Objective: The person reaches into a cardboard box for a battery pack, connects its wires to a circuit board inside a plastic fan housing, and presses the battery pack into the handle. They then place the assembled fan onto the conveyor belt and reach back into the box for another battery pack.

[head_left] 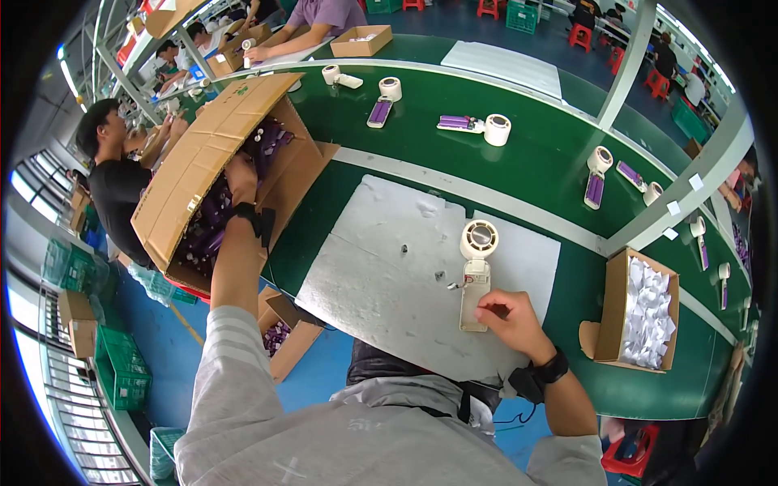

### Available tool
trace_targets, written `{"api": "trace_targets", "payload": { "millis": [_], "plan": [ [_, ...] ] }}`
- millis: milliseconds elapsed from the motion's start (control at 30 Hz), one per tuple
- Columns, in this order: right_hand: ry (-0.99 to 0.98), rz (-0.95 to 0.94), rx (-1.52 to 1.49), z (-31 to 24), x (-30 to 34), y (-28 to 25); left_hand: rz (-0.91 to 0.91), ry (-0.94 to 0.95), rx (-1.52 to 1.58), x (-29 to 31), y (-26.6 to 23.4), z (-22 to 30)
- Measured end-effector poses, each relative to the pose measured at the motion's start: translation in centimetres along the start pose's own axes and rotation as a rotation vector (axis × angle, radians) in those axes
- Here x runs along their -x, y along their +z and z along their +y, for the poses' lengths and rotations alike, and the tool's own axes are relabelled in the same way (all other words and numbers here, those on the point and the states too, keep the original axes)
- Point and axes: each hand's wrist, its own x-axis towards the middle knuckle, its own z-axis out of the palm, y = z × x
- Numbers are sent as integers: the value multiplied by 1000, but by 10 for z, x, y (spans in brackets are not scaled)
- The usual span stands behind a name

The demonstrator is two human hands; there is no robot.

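A white handheld fan (pixel 474 300) with a round head lies on the grey foam mat in front of me. Its handle is an opened shell, with small wires and a connector near the neck. The fingers of my right hand (pixel 515 321) are closed on the lower end of that handle. My left hand (pixel 241 176) reaches into a large cardboard box (pixel 182 186) on the left, among many purple battery packs (pixel 212 212). The packs and the box's shade hide its fingers.
Beyond the mat (pixel 365 267), a green belt (pixel 543 166) carries several white fans with purple packs in their handles. A small carton (pixel 604 324) of white pieces stands at the right. A grey post (pixel 689 194) rises behind it. A co-worker in black (pixel 117 190) sits at the left.
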Motion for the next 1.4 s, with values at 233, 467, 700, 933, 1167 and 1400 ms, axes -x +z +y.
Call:
{"api": "trace_targets", "payload": {
  "millis": [233,467,700,933,1167,1400],
  "plan": [
    [21,-11,21,-6,0,-2,175,208,49,12,-44,16],
    [-44,43,-19,9,4,-7,150,476,523,90,-123,119],
    [-487,456,379,-49,-9,11,-490,461,1369,192,-202,236],
    [-48,337,231,-41,-20,-9,-634,277,1488,239,-165,294],
    [2,430,29,-1,-22,-14,-1063,620,985,272,-128,278],
    [-309,429,287,7,-27,-8,-1338,656,1023,247,-103,298]
  ]
}}
